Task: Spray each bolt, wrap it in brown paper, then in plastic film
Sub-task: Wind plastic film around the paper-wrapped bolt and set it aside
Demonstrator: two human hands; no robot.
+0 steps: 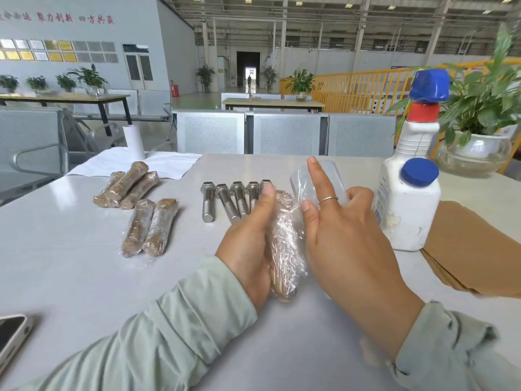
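Observation:
A bolt wrapped in brown paper and plastic film [284, 246] lies on the white table [70, 277] between my hands. My left hand [248, 244] presses along its left side. My right hand [338, 235] has its fingers spread and holds the roll of plastic film [304, 184], with film stretched down to the bundle. Several bare steel bolts [222, 201] lie in a row behind my left hand. Several finished wrapped bolts [141, 210] lie at the left. A white spray bottle [408, 176] with a blue head stands at the right, beside brown paper sheets [473, 246].
A phone [11, 337] lies at the near left edge. A white paper roll [134, 142] stands on a white sheet at the table's back left. A potted plant in a glass bowl [476, 148] stands at the back right. Metal seats stand behind the table.

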